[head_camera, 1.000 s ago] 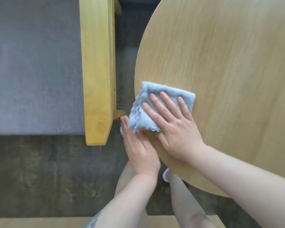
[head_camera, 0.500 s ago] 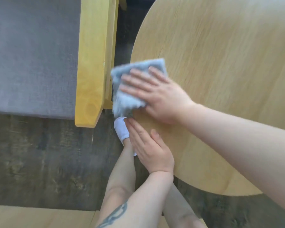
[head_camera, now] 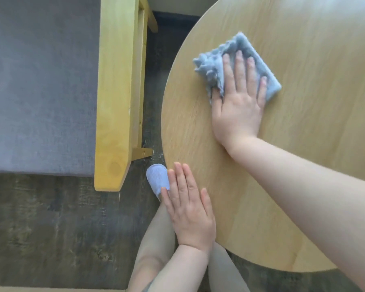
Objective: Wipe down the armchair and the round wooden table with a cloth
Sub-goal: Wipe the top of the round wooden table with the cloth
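Observation:
The round wooden table (head_camera: 303, 165) fills the right half of the view. A folded light blue cloth (head_camera: 215, 64) lies on its top, toward the left side. My right hand (head_camera: 238, 102) presses flat on the cloth with straight fingers. My left hand (head_camera: 188, 207) rests flat on the table's near left edge, holding nothing. The armchair (head_camera: 40, 91) stands at the left, with a grey cushion and a yellow wooden armrest (head_camera: 114, 91).
A narrow gap of dark wood-grain floor (head_camera: 51, 239) separates the armrest from the table. My foot in a pale blue slipper (head_camera: 156, 178) stands in that gap, and my legs are below the table's near edge.
My right hand has slid the cloth from the table's left edge up and to the right, further onto the top. My left hand stays flat on the near edge.

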Tool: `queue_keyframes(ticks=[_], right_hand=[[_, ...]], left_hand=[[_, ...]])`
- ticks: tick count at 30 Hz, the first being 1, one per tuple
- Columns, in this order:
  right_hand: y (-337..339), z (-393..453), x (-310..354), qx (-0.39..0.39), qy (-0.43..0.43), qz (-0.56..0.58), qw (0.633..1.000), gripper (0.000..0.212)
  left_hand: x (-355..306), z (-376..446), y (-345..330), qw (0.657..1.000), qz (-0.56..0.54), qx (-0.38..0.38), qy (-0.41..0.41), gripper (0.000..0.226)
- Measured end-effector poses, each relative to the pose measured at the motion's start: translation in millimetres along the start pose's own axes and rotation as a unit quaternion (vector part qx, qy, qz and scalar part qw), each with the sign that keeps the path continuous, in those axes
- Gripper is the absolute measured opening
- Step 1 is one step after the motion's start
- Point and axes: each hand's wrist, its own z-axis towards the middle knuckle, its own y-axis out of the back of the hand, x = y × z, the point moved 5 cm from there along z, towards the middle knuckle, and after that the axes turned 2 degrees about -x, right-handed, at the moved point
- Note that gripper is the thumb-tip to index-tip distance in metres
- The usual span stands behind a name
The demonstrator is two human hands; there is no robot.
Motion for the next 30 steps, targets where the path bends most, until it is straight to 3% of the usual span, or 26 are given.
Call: queue_keyframes(ticks=[2, 4, 5, 6, 7, 8, 9, 10, 11, 13, 15, 16, 17, 19, 20, 21, 22, 23, 25, 26, 27, 28, 29, 30], right_hand=[[-2.9, -16.6, 28.9, 0.032, 0.142, 0.009, 0.989, 0.061], [-5.7, -10.9, 47.9, 0.104, 0.349, -0.005, 0.931, 0.060], [-4.1, 5.8, 46.7, 0.110, 0.393, -0.023, 0.913, 0.060], [-2.4, 25.8, 38.6, 0.105, 0.367, -0.029, 0.924, 0.058], [-1.5, 47.6, 22.7, 0.084, 0.278, -0.026, 0.957, 0.057], [1.3, 64.0, 0.6, 0.047, 0.142, -0.015, 0.989, 0.057], [4.0, 67.0, -16.6, 0.016, 0.009, -0.004, 1.000, 0.058], [4.6, 61.1, -19.8, -0.001, -0.066, 0.000, 0.998, 0.059], [3.0, 53.5, -9.3, -0.004, -0.055, -0.002, 0.998, 0.060], [-4.7, 35.4, 34.0, 0.054, 0.173, -0.006, 0.983, 0.060], [-4.1, 40.2, 44.1, 0.107, 0.349, -0.017, 0.931, 0.059], [-1.9, 54.6, 35.8, 0.108, 0.340, -0.018, 0.934, 0.059], [-0.4, 70.2, 20.3, 0.088, 0.267, -0.014, 0.960, 0.059], [4.9, 84.3, -23.2, 0.027, 0.011, 0.007, 1.000, 0.060], [6.8, 74.9, -35.3, 0.005, -0.089, 0.018, 0.996, 0.060], [7.5, 61.2, -36.0, -0.005, -0.121, 0.028, 0.992, 0.060], [7.3, 48.0, -26.0, 0.000, -0.074, 0.031, 0.997, 0.061], [4.7, 34.4, -13.1, 0.032, 0.031, 0.030, 0.999, 0.060], [5.4, 29.1, -19.2, 0.082, 0.217, 0.011, 0.973, 0.059], [8.9, 38.3, -37.6, 0.075, 0.205, 0.006, 0.976, 0.058], [11.5, 47.2, -63.6, 0.053, 0.111, 0.007, 0.992, 0.058], [15.5, 49.7, -95.6, 0.011, -0.043, 0.014, 0.999, 0.057], [18.3, 37.9, -118.2, -0.030, -0.197, 0.013, 0.980, 0.058], [19.5, 15.7, -121.9, -0.056, -0.292, 0.004, 0.955, 0.059]], left_hand=[[4.4, 11.3, 5.0, 0.996, 0.040, 0.019, -0.074, 0.057], [8.9, 24.6, 10.6, 0.984, 0.081, 0.044, -0.155, 0.061], [10.8, 32.6, 13.9, 0.974, 0.102, 0.058, -0.192, 0.063], [12.2, 40.3, 17.0, 0.964, 0.123, 0.074, -0.224, 0.064], [13.1, 46.8, 19.3, 0.953, 0.145, 0.090, -0.251, 0.066], [13.6, 51.9, 20.9, 0.942, 0.165, 0.105, -0.273, 0.068], [13.8, 55.1, 21.8, 0.934, 0.178, 0.116, -0.287, 0.070], [13.3, 56.7, 22.3, 0.930, 0.187, 0.120, -0.291, 0.072], [12.7, 57.1, 21.8, 0.930, 0.192, 0.119, -0.289, 0.072], [12.2, 55.0, 21.2, 0.935, 0.192, 0.122, -0.274, 0.072], [11.1, 54.4, 23.1, 0.935, 0.186, 0.128, -0.273, 0.071], [10.0, 56.3, 24.8, 0.932, 0.186, 0.132, -0.280, 0.072], [8.0, 60.4, 27.1, 0.929, 0.186, 0.138, -0.289, 0.072], [1.9, 78.7, 31.6, 0.928, 0.178, 0.141, -0.297, 0.071], [-3.1, 93.0, 32.4, 0.930, 0.175, 0.136, -0.294, 0.070], [-9.3, 108.8, 31.8, 0.932, 0.175, 0.128, -0.289, 0.069], [-15.7, 124.2, 30.4, 0.935, 0.175, 0.120, -0.285, 0.069], [-21.6, 137.3, 28.6, 0.937, 0.174, 0.111, -0.281, 0.068], [-28.5, 151.9, 24.6, 0.940, 0.173, 0.102, -0.275, 0.067], [-29.6, 153.2, 22.6, 0.940, 0.173, 0.103, -0.274, 0.066], [-29.3, 152.4, 21.2, 0.941, 0.173, 0.103, -0.272, 0.065], [-28.1, 150.9, 20.5, 0.941, 0.174, 0.102, -0.271, 0.065], [-26.9, 149.7, 20.1, 0.941, 0.176, 0.102, -0.270, 0.065], [-26.5, 149.2, 20.4, 0.941, 0.178, 0.101, -0.269, 0.065]])
